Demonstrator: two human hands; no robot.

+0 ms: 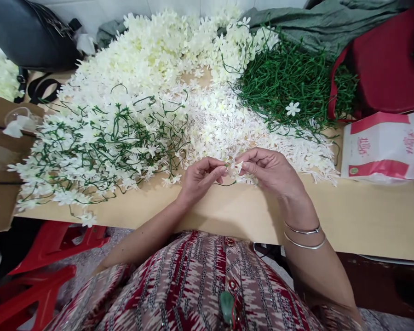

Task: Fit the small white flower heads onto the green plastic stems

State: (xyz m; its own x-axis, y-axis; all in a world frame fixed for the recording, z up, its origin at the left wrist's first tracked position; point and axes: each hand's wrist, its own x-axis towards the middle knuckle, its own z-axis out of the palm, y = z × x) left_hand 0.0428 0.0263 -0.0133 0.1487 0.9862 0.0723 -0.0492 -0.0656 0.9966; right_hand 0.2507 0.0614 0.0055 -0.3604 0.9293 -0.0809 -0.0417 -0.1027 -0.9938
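Above the table's front edge, my left hand (203, 180) pinches a thin green plastic stem (227, 184), part of which curves out below the fingers. Close beside it on the right, my right hand (271, 172) pinches a small white artificial flower (235, 172) at the stem's end. Fingertips partly cover where flower and stem meet. Just behind my hands lie loose white flowers (214, 119) in a wide heap. To the left is a pile of white flowers with green stems (113, 133). Bare green stems (283, 82) are heaped at the back right, one white flower (292, 109) on them.
A black bag (37, 37) stands back left, by a cardboard box (0, 170). On the right are a red bag (389, 59) and a white and red paper bag (376, 147). Green cloth (313, 23) lies behind. Red stools (44, 276) stand below left.
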